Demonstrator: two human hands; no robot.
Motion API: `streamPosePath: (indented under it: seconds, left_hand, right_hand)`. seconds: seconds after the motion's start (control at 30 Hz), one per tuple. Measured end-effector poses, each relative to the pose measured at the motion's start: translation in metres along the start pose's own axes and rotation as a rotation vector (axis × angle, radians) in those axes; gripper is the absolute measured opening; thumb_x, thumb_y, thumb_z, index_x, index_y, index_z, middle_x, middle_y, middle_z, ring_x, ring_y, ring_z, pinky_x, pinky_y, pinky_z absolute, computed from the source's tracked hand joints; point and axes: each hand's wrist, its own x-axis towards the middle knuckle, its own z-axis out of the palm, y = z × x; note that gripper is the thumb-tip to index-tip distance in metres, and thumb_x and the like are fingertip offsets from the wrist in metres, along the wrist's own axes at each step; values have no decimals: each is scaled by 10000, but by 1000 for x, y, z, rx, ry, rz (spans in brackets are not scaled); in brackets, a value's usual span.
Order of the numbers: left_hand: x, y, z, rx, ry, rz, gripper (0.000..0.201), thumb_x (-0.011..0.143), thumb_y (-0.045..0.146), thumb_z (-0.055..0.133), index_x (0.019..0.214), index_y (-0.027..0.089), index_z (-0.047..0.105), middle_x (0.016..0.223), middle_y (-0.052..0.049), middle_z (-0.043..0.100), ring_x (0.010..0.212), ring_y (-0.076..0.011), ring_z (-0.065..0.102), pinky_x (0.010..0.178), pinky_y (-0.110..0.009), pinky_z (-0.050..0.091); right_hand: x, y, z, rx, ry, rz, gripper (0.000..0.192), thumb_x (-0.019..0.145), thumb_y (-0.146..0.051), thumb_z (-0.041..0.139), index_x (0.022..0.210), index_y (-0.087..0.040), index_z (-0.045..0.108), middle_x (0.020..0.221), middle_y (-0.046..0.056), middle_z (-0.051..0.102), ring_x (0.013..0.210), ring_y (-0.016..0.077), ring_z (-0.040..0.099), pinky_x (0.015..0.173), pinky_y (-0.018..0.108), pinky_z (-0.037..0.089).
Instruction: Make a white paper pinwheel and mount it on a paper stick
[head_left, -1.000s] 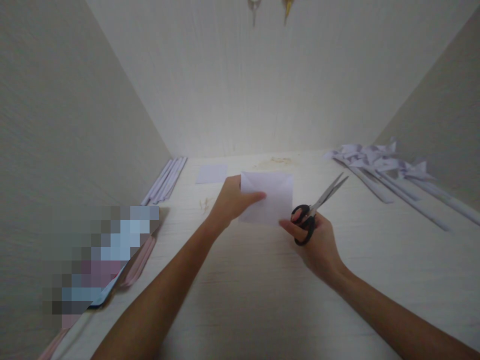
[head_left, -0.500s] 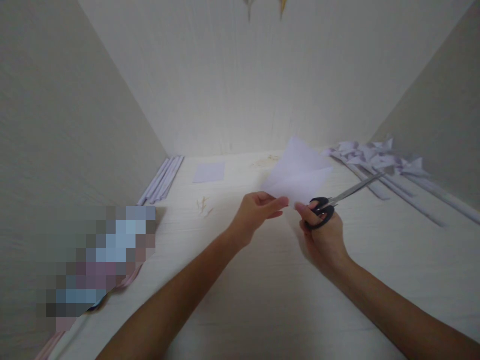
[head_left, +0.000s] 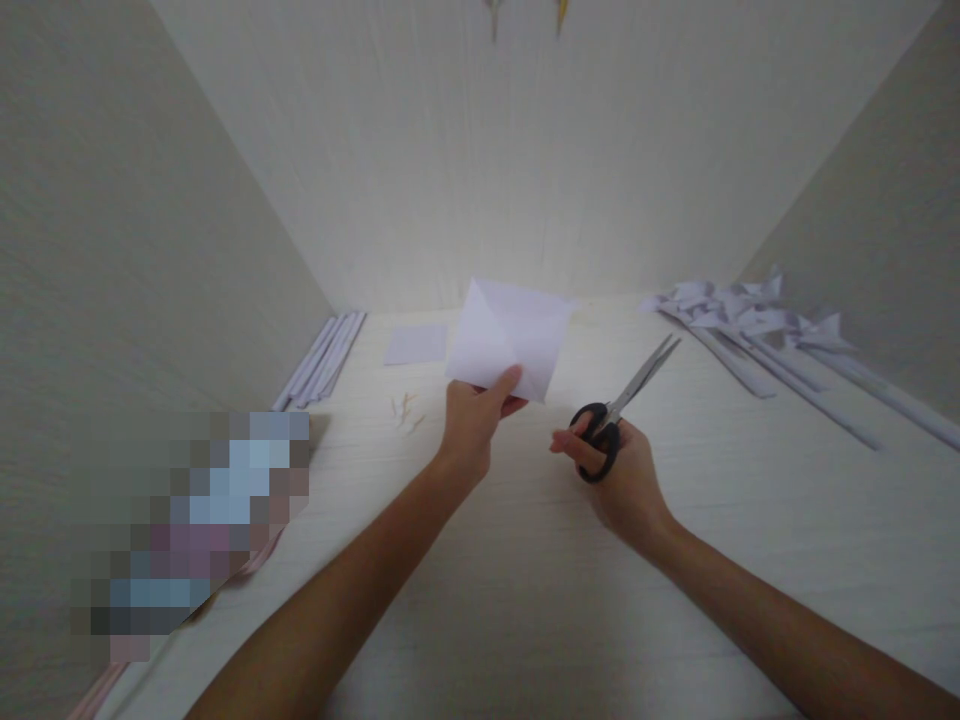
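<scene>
A square white sheet of paper (head_left: 517, 325) with a diagonal crease is pinched at its lower edge by my left hand (head_left: 480, 415), thumb on top. My right hand (head_left: 619, 465) grips a pair of scissors (head_left: 598, 440) by the black handles, fingers through the loops. The metal blades are slightly parted and point up and to the right, away from the paper. A gap separates my right hand from the sheet.
Behind on the left lie another paper square (head_left: 416, 343), thin toothpick-like sticks (head_left: 407, 408) and rolled paper tubes (head_left: 330, 360). Folded paper pinwheels on sticks (head_left: 750, 310) are piled at right. A pixelated area (head_left: 225, 520) covers the left side. Walls (head_left: 450, 150) enclose the table.
My left hand has turned the paper and carried it left. My right hand has let go of the paper's corner and drawn left and down, still holding the scissors.
</scene>
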Motion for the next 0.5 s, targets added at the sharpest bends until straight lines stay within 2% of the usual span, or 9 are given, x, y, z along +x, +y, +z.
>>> streamPosePath:
  seconds: [0.1, 0.23, 0.4, 0.5]
  left_hand:
    - [6, 9, -4, 5, 21, 20, 249, 577, 222, 645, 778, 88, 584, 806, -75, 633, 662, -126, 590, 627, -267, 510]
    - [9, 21, -5, 38, 42, 77, 257, 558, 213, 648, 770, 86, 577, 810, -70, 629, 664, -123, 585, 611, -263, 508]
    - [7, 28, -3, 90, 61, 133, 250, 543, 234, 658, 741, 95, 594, 770, -56, 633, 646, -124, 587, 608, -283, 512]
    - [5, 28, -2, 118, 42, 139, 238, 550, 255, 656, 719, 98, 600, 741, -48, 634, 620, -119, 586, 601, -286, 516]
  right_hand:
    - [-1, -4, 0, 59, -202, 91, 261, 651, -394, 590, 622, -166, 468, 469, -34, 496, 386, 57, 336, 374, 202, 247]
    - [-3, -6, -3, 166, -464, 242, 370, 748, -514, 398, 630, -170, 463, 504, -11, 501, 422, 76, 378, 380, 198, 261]
    - [-6, -3, -6, -87, -571, 140, 415, 769, -510, 383, 576, -157, 486, 447, -39, 389, 418, 71, 337, 391, 201, 238]
    - [-8, -6, -4, -246, -591, 59, 414, 754, -512, 417, 555, -155, 483, 456, -44, 380, 408, 65, 328, 398, 208, 237]
